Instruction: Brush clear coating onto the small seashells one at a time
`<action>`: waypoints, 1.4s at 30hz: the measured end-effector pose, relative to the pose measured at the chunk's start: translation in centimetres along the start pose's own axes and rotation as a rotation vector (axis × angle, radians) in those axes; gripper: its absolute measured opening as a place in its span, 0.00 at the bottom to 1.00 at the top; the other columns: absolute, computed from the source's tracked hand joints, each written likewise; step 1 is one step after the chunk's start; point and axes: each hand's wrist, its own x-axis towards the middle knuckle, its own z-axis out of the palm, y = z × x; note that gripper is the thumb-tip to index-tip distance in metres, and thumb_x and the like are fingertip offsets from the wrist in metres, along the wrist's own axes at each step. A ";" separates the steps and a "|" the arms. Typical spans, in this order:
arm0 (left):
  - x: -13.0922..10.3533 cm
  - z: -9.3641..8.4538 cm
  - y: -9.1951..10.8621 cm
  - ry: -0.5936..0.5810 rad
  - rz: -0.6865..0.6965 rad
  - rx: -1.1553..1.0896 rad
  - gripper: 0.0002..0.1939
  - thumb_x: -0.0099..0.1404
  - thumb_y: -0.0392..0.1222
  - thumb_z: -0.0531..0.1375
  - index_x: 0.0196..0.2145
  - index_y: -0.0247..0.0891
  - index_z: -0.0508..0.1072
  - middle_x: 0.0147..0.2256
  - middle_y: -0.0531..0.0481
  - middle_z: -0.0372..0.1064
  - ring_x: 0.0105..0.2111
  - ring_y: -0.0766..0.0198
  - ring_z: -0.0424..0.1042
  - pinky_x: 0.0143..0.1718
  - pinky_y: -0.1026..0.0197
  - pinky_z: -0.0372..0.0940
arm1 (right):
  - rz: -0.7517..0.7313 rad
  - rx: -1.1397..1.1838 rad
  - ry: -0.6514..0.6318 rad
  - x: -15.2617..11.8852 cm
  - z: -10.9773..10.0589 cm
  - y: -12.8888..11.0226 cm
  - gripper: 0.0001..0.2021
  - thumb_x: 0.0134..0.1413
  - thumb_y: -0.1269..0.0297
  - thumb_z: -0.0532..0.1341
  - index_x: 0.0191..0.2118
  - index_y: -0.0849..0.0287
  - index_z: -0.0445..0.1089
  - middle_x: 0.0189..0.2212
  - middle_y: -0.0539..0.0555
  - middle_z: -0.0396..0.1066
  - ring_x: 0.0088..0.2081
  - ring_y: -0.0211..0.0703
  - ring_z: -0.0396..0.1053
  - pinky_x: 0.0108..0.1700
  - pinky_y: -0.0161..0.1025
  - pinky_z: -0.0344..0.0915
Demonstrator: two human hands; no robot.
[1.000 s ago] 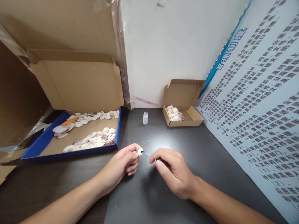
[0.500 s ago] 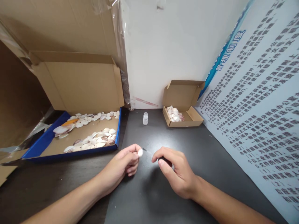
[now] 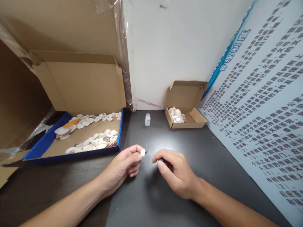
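Between the thumb and forefinger of my left hand is a small white shell. My right hand is curled around a small black object, mostly hidden by the fingers; it may be a cap. A thin dark brush-like tip shows just right of the shell. Both hands are above the dark table, a short gap apart. Beyond them a small clear bottle with a label stands upright and uncapped.
An open blue-edged cardboard box at the left holds many shells. At the back right stands a smaller open cardboard box with more shells. A printed sheet covers the right side.
My right hand has shifted slightly left, closer to my left hand. The shell in my left hand has turned a little and shows more of its white face.
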 end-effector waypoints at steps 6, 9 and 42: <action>0.0 -0.1 -0.1 0.016 -0.004 -0.024 0.08 0.63 0.44 0.61 0.34 0.39 0.65 0.19 0.62 0.47 0.19 0.72 0.41 0.21 0.66 0.44 | -0.080 0.053 -0.024 -0.2 0.1 -0.1 0.08 0.58 0.71 0.53 0.35 0.61 0.70 0.23 0.48 0.65 0.23 0.35 0.60 0.27 0.33 0.58; 0.0 -0.2 -0.2 0.014 -0.009 -0.032 0.07 0.63 0.42 0.60 0.35 0.39 0.65 0.19 0.62 0.46 0.19 0.71 0.41 0.21 0.66 0.44 | -0.076 0.060 -0.036 -0.2 0.1 -0.1 0.08 0.58 0.71 0.53 0.35 0.61 0.70 0.23 0.48 0.65 0.22 0.35 0.60 0.27 0.33 0.57; -0.1 -0.1 0.2 0.026 -0.030 -0.112 0.05 0.64 0.40 0.58 0.32 0.38 0.65 0.21 0.60 0.46 0.20 0.71 0.41 0.21 0.67 0.44 | 0.042 -0.001 -0.029 -0.1 0.4 0.3 0.08 0.60 0.70 0.52 0.36 0.59 0.69 0.24 0.49 0.66 0.23 0.36 0.61 0.27 0.33 0.57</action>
